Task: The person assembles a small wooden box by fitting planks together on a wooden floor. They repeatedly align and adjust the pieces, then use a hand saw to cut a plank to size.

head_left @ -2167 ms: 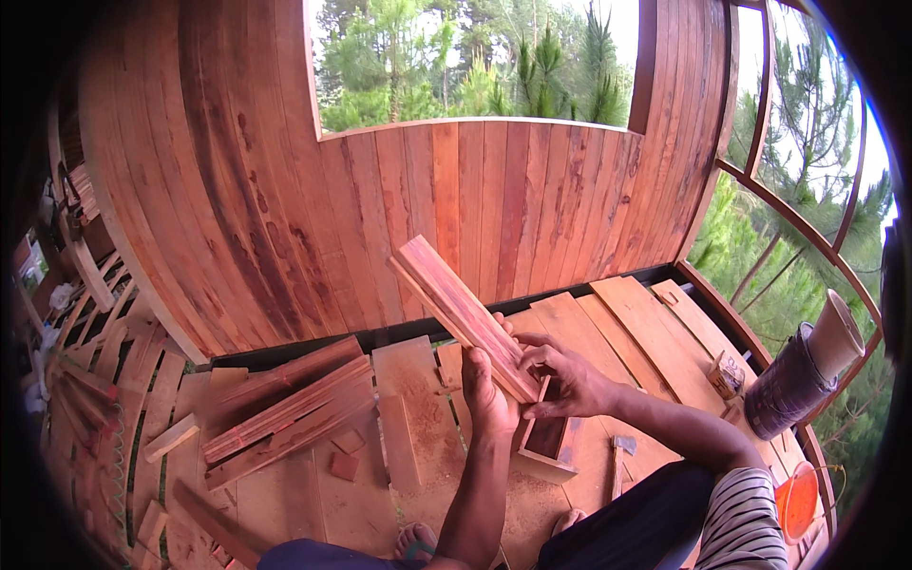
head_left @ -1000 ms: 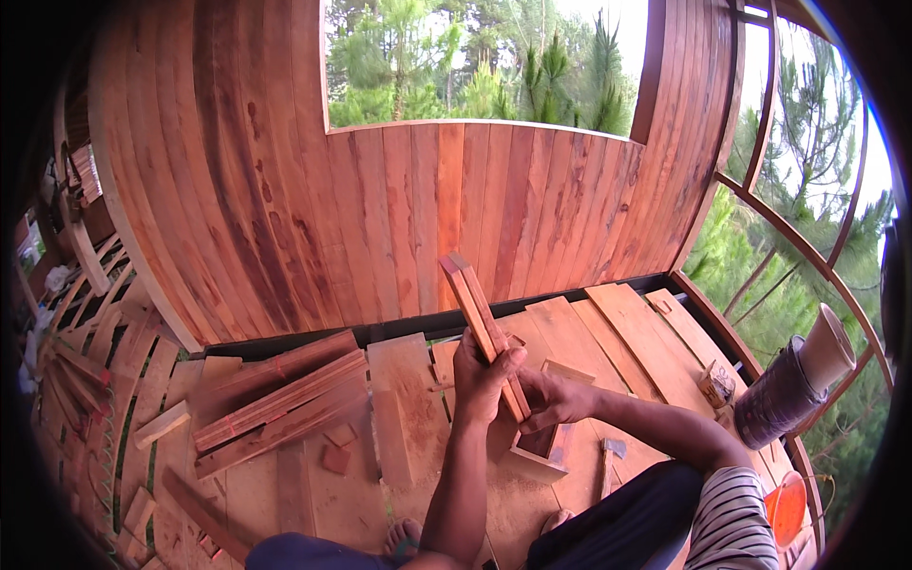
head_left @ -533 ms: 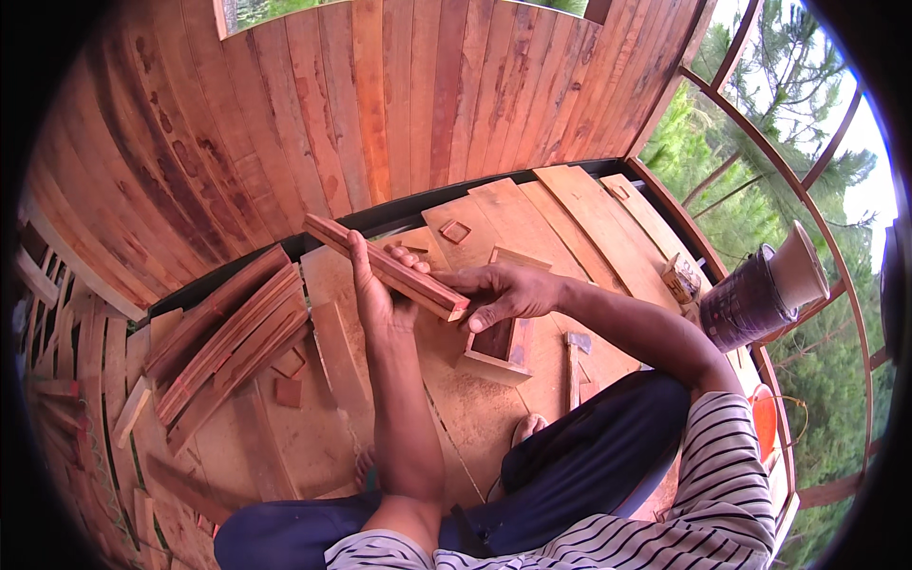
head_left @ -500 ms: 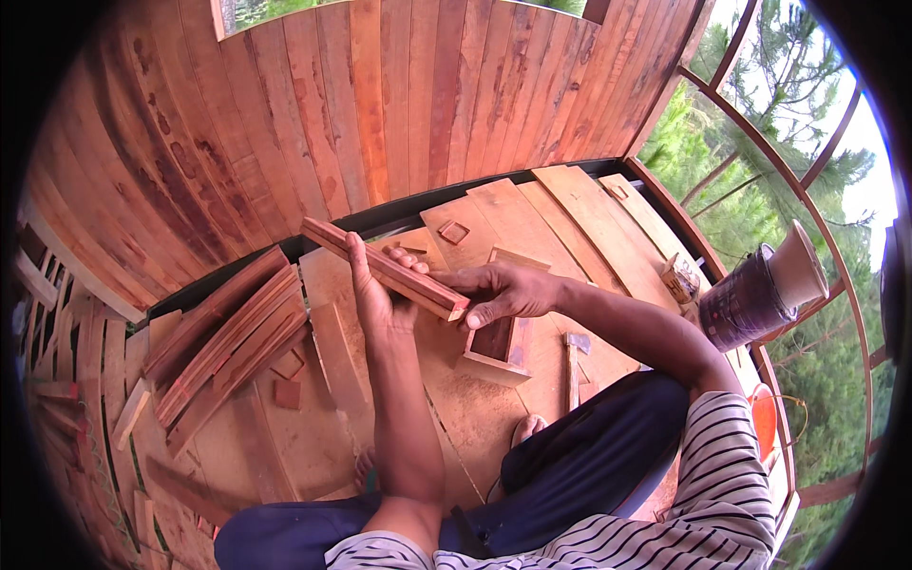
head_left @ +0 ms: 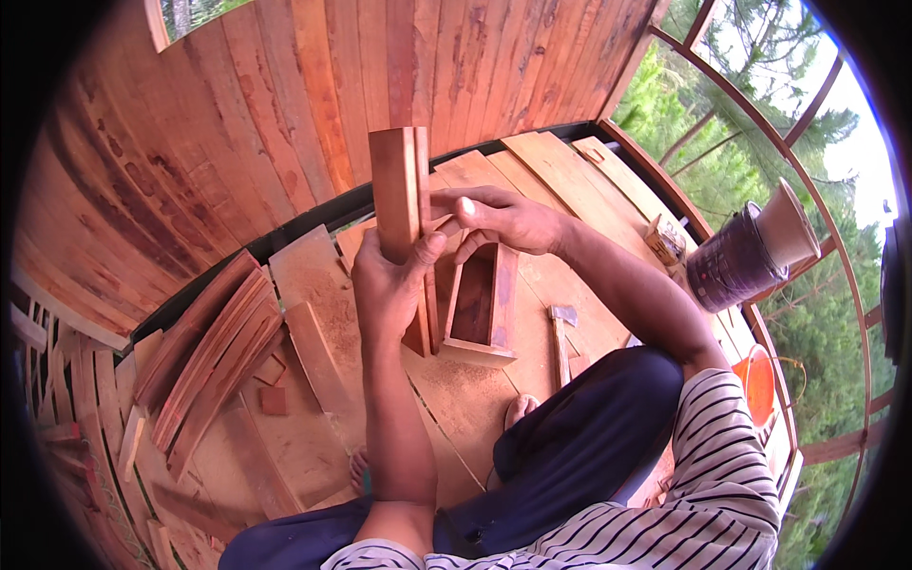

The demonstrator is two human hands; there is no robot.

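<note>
My left hand [head_left: 388,290] is wrapped round a pair of reddish-brown wooden boards [head_left: 394,185], held nearly upright face to face. Its thumb lies across their right side. My right hand [head_left: 521,224] is just right of the boards, fingers apart and bent, thumb raised. Its foremost fingertips reach the boards' right edge; whether they touch it I cannot tell. Below that hand an open-topped narrow wooden box [head_left: 480,354] sits on the planks, its upper end partly covered by the fingers. The boards' lower end hangs beside the box's left side.
A hatchet [head_left: 561,328] lies right of the box, near my bent knee. Several long boards [head_left: 209,347] are stacked at the left, beside a small square wood piece [head_left: 273,400]. A dark bucket [head_left: 727,261] and an orange bucket [head_left: 755,380] stand at the right. Sawdust covers the planks [head_left: 465,408].
The boards have swung from a slanting, near-level position to nearly upright in my left hand. My right hand has come off their near end and moved up along their right side.
</note>
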